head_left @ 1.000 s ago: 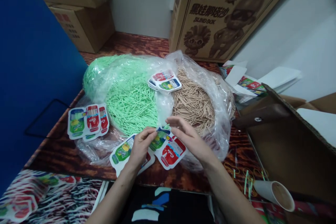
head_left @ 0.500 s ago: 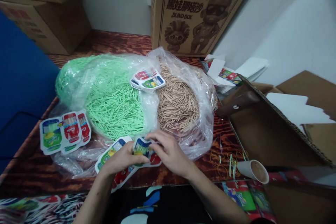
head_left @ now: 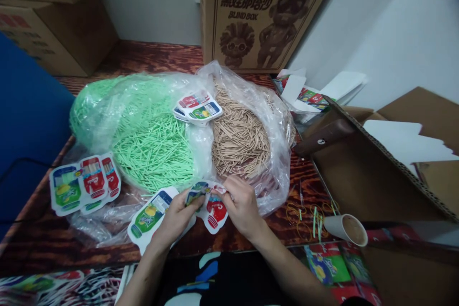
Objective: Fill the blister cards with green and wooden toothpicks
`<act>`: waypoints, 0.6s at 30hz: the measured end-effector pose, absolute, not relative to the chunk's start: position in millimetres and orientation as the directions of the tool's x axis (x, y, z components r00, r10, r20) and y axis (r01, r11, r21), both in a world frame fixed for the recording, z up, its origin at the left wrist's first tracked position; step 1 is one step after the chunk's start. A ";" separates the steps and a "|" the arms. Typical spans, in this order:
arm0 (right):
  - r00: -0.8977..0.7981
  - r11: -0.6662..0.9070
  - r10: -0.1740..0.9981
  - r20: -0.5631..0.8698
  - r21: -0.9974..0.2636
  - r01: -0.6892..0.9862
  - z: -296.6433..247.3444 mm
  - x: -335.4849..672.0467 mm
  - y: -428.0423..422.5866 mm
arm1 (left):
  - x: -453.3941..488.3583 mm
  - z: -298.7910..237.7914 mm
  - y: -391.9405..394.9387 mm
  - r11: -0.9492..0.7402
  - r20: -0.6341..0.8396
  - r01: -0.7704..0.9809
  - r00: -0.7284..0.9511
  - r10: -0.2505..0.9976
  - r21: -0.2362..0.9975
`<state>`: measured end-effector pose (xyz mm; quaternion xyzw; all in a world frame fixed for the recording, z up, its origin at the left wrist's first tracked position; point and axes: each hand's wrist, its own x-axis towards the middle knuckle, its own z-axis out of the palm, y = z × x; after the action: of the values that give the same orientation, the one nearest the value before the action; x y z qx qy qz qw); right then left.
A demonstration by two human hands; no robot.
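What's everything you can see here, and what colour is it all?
Green sticks: too many to count, green, left
Brown sticks: too many to count, light brown, middle
Plastic bagging: count unclear, clear, around sticks
Held card: one, red-green-white, between both hands
Loose cards: several, red-green-white, left, near left hand, atop bagging
Cardboard boxes: three, brown, back
Open box: one, brown, right
Paper cup: one, pale, front right
Rubber bands: several, yellow, beside cup
Table: one, reddish brown, beneath bagging
Panel: one, blue, left edge
Left hand: one, bare, gripping held card
Right hand: one, bare, gripping held card
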<state>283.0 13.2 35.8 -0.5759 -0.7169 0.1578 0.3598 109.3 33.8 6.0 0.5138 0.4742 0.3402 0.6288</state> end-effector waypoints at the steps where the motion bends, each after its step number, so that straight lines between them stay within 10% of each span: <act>1: -0.069 0.288 0.935 0.347 -0.633 0.719 34.9 282.5 12.8 | 112.9 5.1 33.1 0.254 -0.254 0.040 0.305 0.918 0.966; 18: -0.068 0.187 0.982 0.176 -0.865 0.466 31.1 296.1 12.7 | 137.5 -2.9 22.5 0.285 -0.287 0.043 0.202 0.936 0.958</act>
<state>296.1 12.7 31.1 -0.5512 -0.6566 0.3205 0.4029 137.5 22.5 -2.9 0.4745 0.5162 0.3641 0.6131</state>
